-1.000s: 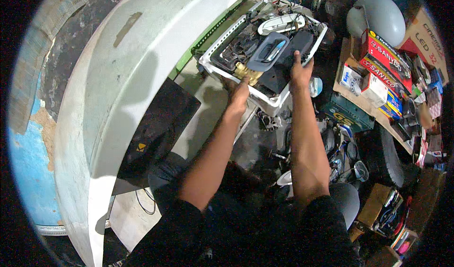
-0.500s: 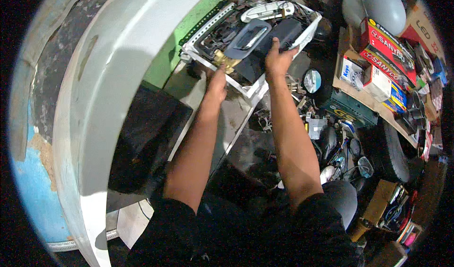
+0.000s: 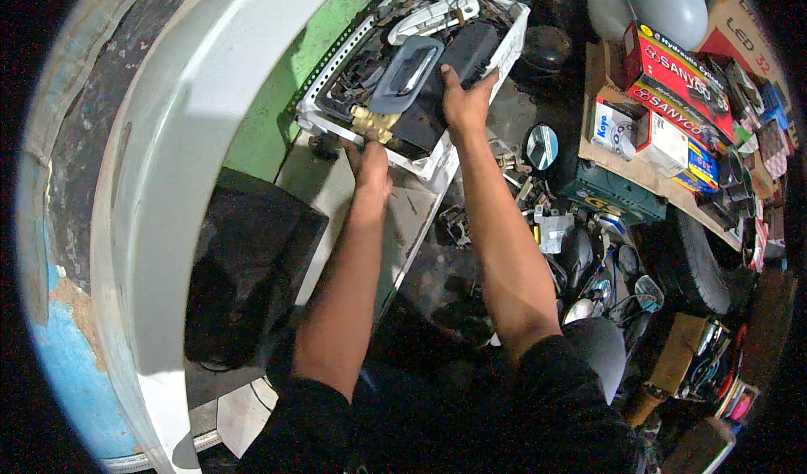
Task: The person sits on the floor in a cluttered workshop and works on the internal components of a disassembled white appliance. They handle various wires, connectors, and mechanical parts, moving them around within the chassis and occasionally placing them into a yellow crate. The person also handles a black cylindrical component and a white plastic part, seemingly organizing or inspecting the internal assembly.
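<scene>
Both my hands are on a white plastic crate (image 3: pixel 429 165) filled with vehicle parts. My left hand (image 3: pixel 370 170) is closed on its near edge, beside a brass-coloured fitting (image 3: pixel 375 123). Over the right rim, my right hand (image 3: pixel 467 107) grips with the thumb inside; its other fingers are partly hidden. On top of the load lie a grey door handle (image 3: pixel 395 89) with a shiny lever, a white door handle (image 3: pixel 433 20) and a dark elongated part (image 3: pixel 467 52). Darker parts beneath them are hard to make out.
A pale curved panel (image 3: pixel 181 138) rises on my left, before a green wall (image 3: pixel 290 108). A light board-like surface (image 3: pixel 336 188) lies below the crate. At right stand a shelf with red boxes (image 3: pixel 672 79), a tyre (image 3: pixel 702 264) and several loose mirrors (image 3: pixel 580 247).
The crate has moved left, closer to the green wall, with both my hands still gripping it. The whole view has shifted slightly too.
</scene>
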### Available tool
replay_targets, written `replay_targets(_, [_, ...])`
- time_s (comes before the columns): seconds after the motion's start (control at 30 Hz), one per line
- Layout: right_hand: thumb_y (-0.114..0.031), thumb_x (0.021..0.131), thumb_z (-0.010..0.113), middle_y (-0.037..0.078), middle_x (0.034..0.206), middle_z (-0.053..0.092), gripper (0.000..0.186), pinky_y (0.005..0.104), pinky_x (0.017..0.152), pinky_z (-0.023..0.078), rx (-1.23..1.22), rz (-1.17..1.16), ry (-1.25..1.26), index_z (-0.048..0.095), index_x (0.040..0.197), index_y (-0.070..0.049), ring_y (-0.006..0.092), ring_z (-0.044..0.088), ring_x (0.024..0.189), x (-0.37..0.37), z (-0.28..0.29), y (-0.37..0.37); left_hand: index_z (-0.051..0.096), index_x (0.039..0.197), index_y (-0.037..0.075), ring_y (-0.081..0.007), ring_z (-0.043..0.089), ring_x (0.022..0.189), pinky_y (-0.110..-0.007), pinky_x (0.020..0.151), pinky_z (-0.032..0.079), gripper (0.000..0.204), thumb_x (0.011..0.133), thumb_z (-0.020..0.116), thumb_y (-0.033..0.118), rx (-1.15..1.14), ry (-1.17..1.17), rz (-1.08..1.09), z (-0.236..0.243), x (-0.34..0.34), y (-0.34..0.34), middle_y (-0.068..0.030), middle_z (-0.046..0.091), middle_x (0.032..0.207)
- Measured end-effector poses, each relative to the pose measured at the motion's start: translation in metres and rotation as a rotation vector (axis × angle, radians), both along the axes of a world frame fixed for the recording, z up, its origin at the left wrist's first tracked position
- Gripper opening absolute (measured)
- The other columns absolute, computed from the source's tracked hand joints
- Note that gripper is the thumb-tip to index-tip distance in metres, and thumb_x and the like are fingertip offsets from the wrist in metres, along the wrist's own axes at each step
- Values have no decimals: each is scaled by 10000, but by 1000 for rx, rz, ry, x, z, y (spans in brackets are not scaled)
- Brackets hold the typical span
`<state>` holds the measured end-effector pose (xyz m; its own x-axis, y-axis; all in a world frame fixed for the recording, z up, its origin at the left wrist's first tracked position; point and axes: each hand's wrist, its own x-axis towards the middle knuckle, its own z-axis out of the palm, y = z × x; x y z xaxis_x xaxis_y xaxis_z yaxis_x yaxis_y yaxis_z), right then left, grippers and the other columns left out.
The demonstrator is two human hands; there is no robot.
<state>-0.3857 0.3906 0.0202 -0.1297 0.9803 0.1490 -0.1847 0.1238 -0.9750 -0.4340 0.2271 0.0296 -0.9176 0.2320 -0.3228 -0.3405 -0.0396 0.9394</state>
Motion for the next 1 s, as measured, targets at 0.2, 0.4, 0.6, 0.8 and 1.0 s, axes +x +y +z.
replay_targets(0.2, [-369, 808, 817, 383, 1541, 269, 1121, 437, 1224, 223, -24, 37, -8, 113, 1520, 137, 472, 281, 1460, -15, -2, 6, 15, 1623, 122, -317, 362, 1446, -449, 1174, 296, 831, 1009, 540, 322, -58, 17, -105, -23, -32, -1, -160, 276, 1628])
replay_targets(0.4, [-328, 857, 796, 290, 1546, 341, 1033, 413, 1184, 291, -53, 251, 105, 136, 1548, 66, 376, 371, 1428, 19, -6, 26, 48, 1617, 78, -342, 326, 1471, -463, 1178, 304, 897, 981, 575, 427, -283, 40, -200, -25, -34, 7, -201, 229, 1642])
replay_targets(0.6, [-361, 926, 728, 194, 1253, 640, 667, 363, 906, 482, -252, 461, -239, 503, 1435, 8, 262, 614, 1104, 95, -8, -16, 314, 1552, 54, -336, 436, 1394, -454, 1131, 376, 718, 966, 680, 249, -254, 597, -322, -41, 17, -102, -189, 401, 1551])
replay_targets(0.8, [-363, 963, 670, 57, 904, 695, 469, 323, 605, 449, 61, 448, -268, 692, 1229, 23, 145, 536, 682, 156, 51, 4, 539, 1404, 59, -309, 560, 1274, -404, 1054, 455, 454, 968, 651, 109, -417, 751, -630, 23, 82, -211, -167, 576, 1386])
replay_targets(1.0, [-444, 912, 686, 277, 1151, 698, 559, 435, 991, 499, 426, 271, -510, 678, 1228, 18, 380, 678, 1122, 273, 220, -18, 606, 1348, 96, -286, 619, 1187, -420, 948, 531, 381, 973, 651, 145, -386, 875, -882, 145, 127, -196, -140, 632, 1323])
